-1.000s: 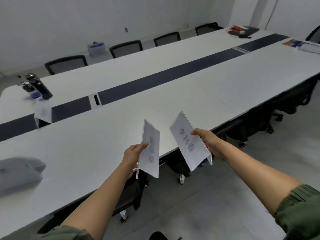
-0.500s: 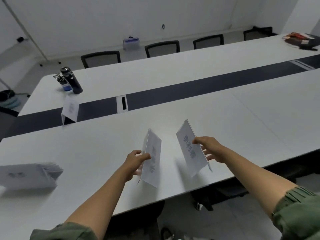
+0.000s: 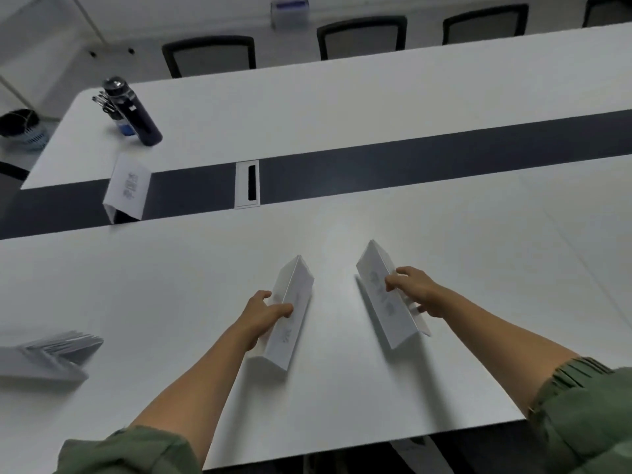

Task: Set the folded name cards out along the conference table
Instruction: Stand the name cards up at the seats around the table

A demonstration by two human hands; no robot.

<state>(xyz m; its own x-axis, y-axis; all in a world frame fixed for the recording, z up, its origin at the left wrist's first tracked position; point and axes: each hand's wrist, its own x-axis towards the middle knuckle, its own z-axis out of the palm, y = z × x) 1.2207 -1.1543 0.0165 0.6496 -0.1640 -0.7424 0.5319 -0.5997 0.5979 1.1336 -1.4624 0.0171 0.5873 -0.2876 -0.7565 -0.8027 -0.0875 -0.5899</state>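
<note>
Two white folded name cards are over the near half of the white conference table (image 3: pixel 444 251). My left hand (image 3: pixel 265 313) grips the left name card (image 3: pixel 290 319) at its ridge, its lower edge on or just above the tabletop. My right hand (image 3: pixel 415 289) holds the right name card (image 3: pixel 383 295), which stands tent-like with printed characters facing left. A third name card (image 3: pixel 126 188) stands on the dark centre strip at the far left. A fanned stack of name cards (image 3: pixel 48 354) lies at the left edge.
A dark water bottle (image 3: pixel 135 112) stands beside a small cup of clips on the far table half. A cable port (image 3: pixel 248 184) sits in the dark strip. Black chairs (image 3: pixel 362 37) line the far side. The near table edge runs under my forearms.
Both hands have carried their cards forward from beyond the table's near edge to over its surface and lowered them. The view has tilted down and left, bringing the stack into sight.
</note>
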